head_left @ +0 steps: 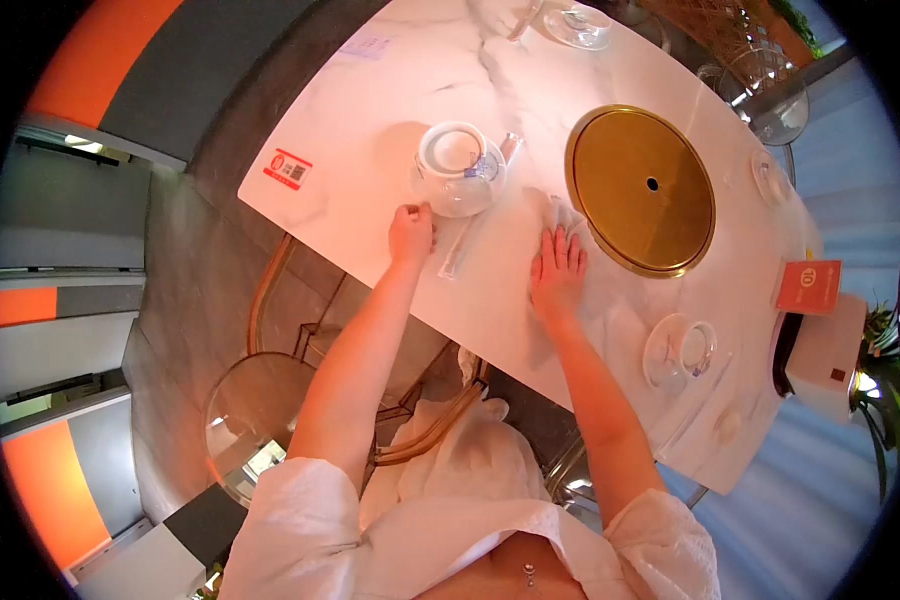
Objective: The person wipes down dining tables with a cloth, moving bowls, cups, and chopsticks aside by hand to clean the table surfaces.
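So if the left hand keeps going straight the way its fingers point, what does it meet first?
The left hand points up-table at the stacked white bowl and plate set. Its fingertips are already near the plate's rim, so that comes first, though depth is hard to judge.

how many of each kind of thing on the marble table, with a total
bowl-and-plate place settings: 2
gold round cover: 1
wrapped chopsticks: 1
red qr sticker: 1
white cloth under right hand: 1
orange number card: 1
total: 7
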Available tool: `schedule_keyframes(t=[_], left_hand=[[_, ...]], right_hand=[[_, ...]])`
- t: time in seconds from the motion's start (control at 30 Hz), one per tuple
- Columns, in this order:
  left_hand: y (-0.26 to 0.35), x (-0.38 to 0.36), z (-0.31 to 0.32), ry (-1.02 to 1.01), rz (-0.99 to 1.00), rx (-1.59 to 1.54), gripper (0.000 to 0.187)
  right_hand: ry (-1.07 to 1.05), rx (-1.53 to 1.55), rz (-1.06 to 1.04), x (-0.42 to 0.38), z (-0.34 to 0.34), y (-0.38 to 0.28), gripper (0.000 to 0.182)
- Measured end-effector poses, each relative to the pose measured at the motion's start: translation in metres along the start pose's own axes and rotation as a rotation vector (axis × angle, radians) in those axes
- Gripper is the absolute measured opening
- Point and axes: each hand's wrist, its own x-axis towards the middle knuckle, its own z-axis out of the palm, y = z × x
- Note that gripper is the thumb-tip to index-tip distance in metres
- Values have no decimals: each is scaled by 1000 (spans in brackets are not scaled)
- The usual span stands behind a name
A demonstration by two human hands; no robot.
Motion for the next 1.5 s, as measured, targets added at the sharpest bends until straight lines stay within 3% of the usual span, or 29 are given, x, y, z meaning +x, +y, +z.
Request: schedule_keyframes(t=[0.03,0.13,0.33,0.7,0.9,0.97,1.0,1.07,1.2,1.27,1.37,1.43,1.5], left_hand=[[6,13,1,-81,-227,-300,28],[12,36,6,-98,-279,-421,24],[2,40,-7,-111,-208,-453,25],[-32,52,-62,-102,-175,-409,26],[-43,37,-64,-38,-216,-488,32],[-42,4,-61,74,-74,-68,35],[-43,-13,-55,61,-56,-60,35],[-52,-43,-39,218,470,534,38],[-76,-38,-31,115,483,573,42],[-77,-33,-34,87,473,568,41],[-80,-26,-33,106,476,547,41],[-94,-10,-36,27,494,482,42],[-90,-12,-40,-36,465,437,40]], right_hand=[[-13,24,-15,-1,1,-1,43],[-31,45,-23,-4,2,-2,43],[-42,63,20,15,8,-17,43],[-49,112,64,44,55,-128,46],[-66,217,-73,17,31,-136,43],[-38,247,-70,7,31,-133,43],[-17,276,-76,5,30,-130,43],[-26,263,-52,-5,18,-109,44],[-39,96,130,-34,-18,-23,45],[85,-89,301,-55,-28,19,45],[-6,-203,407,-102,-51,31,45],[-13,-158,445,-138,-68,28,46],[-4,33,236,-171,-82,27,46]])
